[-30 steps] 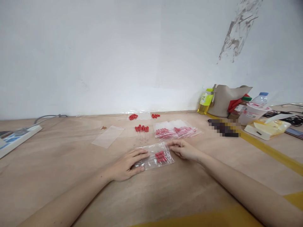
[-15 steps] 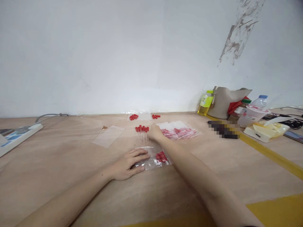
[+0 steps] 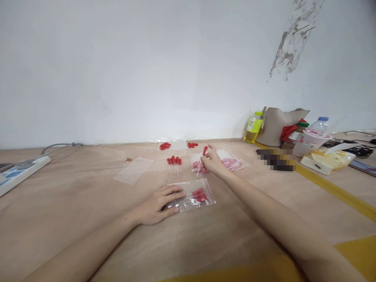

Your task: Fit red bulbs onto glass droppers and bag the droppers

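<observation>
My left hand (image 3: pixel 163 203) lies flat with fingers apart on the left part of a clear zip bag (image 3: pixel 185 204). Red-bulbed droppers (image 3: pixel 200 195) show through the plastic at the bag's right end. Pinched in the fingers of my right hand (image 3: pixel 212 159) is a single dropper (image 3: pixel 205 150), its red bulb uppermost and its thin tube tilted down. Just left of that hand, several loose droppers (image 3: pixel 175 161) lie side by side, bulbs away from me. Under and beyond my right hand are filled bags (image 3: pixel 233 164) with red bulbs inside.
A flat plastic bag (image 3: pixel 134 170) lies on the left. Red bulbs (image 3: pixel 165 146) sit near the wall, with more bulbs (image 3: pixel 193 145) beside them. A yellow-liquid bottle (image 3: pixel 253 128), a grey container (image 3: pixel 274 127) and a tissue pack (image 3: pixel 327 160) stand right; a power strip (image 3: pixel 25 172) lies far left.
My right hand has moved right from the loose droppers, lifting one dropper away from the row. My left hand stays on the zip bag.
</observation>
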Motion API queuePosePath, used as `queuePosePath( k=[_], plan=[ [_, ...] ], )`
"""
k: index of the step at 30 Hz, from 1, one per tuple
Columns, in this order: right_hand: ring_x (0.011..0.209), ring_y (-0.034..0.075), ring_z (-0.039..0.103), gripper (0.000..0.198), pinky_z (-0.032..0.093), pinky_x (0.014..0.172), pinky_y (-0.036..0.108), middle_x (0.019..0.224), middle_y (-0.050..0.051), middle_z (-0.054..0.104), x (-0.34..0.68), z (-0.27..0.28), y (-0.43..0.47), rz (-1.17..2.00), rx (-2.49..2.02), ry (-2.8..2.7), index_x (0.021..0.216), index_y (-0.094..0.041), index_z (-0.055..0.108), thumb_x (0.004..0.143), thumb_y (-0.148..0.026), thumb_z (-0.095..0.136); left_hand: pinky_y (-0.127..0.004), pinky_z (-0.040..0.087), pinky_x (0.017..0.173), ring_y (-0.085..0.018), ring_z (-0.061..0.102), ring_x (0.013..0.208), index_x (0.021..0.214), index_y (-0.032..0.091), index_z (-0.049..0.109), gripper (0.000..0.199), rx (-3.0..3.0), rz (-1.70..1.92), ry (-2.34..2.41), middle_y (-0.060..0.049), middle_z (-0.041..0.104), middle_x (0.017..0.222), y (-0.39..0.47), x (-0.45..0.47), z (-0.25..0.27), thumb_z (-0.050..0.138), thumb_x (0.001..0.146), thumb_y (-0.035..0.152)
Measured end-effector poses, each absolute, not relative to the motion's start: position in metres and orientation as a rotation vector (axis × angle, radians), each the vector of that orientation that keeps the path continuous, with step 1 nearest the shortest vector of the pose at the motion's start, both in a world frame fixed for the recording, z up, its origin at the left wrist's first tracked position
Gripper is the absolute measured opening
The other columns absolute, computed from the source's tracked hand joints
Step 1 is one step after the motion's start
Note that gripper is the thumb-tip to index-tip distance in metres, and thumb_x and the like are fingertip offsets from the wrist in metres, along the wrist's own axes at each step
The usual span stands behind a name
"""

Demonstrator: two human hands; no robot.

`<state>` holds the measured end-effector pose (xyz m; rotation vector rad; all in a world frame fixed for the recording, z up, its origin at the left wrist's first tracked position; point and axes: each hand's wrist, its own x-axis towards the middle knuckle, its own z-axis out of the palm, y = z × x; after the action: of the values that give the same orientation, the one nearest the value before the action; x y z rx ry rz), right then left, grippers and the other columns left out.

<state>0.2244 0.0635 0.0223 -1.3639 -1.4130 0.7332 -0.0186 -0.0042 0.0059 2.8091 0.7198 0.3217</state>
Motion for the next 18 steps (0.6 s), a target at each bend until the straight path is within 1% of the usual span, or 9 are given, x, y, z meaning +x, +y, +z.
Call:
queuePosePath(
  k=[1,3,7,11,14,18],
  plan=[
    [0.044,0.012,0.053,0.065,0.048,0.045,0.026,0.066,-0.005,0.051,0.236,0.019,0.055,0.759,-1.317,-1.317,0.125,-0.018,0.013,0.068,-0.016,0.044,-0.040,0.027,0.101,-0.022,0.033,0.121,0.130,0.028,0.035,0.044,2.809,0.328,0.714,-0.004,0.037,0.133,-0.004,-0.018,0.006,0.040,0.087,0.038],
    [0.043,0.011,0.052,0.062,0.048,0.044,0.025,0.060,-0.008,0.046,0.255,0.009,0.039,0.799,-1.252,-1.173,0.121,-0.019,0.017,0.066,-0.017,0.047,-0.039,0.028,0.101,-0.022,0.033,0.121,0.129,0.028,0.036,0.044,2.807,0.334,0.710,-0.004,0.038,0.132,-0.005,-0.018,0.008,0.040,0.087,0.038],
    [0.046,0.011,0.053,0.059,0.050,0.045,0.024,0.059,-0.009,0.046,0.272,-0.011,0.023,0.764,-1.205,-1.044,0.112,-0.022,0.022,0.063,-0.023,0.055,-0.039,0.027,0.101,-0.021,0.033,0.121,0.129,0.028,0.036,0.044,2.809,0.308,0.722,-0.004,0.037,0.132,-0.006,-0.017,0.009,0.040,0.087,0.038],
    [0.047,0.011,0.054,0.052,0.051,0.046,0.025,0.058,-0.009,0.046,0.266,-0.018,0.019,0.841,-1.184,-0.995,0.105,-0.024,0.025,0.063,-0.020,0.056,-0.038,0.028,0.101,-0.021,0.032,0.122,0.129,0.028,0.035,0.043,2.815,0.307,0.734,-0.004,0.036,0.133,-0.006,-0.018,0.008,0.039,0.087,0.038],
    [0.050,0.013,0.056,0.042,0.052,0.051,0.027,0.059,-0.007,0.049,0.257,-0.019,0.014,0.989,-1.130,-0.884,0.097,-0.026,0.026,0.068,-0.018,0.055,-0.039,0.028,0.101,-0.022,0.032,0.122,0.131,0.027,0.032,0.046,2.804,0.316,0.752,-0.004,0.036,0.134,-0.006,-0.019,0.007,0.040,0.087,0.039],
    [0.051,0.011,0.058,0.019,0.052,0.054,0.028,0.062,-0.005,0.052,0.249,-0.020,0.005,1.173,-1.042,-0.776,0.085,-0.024,0.033,0.076,-0.020,0.049,-0.040,0.027,0.101,-0.022,0.031,0.123,0.135,0.024,0.022,0.055,2.767,0.329,0.794,-0.006,0.033,0.136,-0.007,-0.019,0.006,0.041,0.086,0.041]
  ],
)
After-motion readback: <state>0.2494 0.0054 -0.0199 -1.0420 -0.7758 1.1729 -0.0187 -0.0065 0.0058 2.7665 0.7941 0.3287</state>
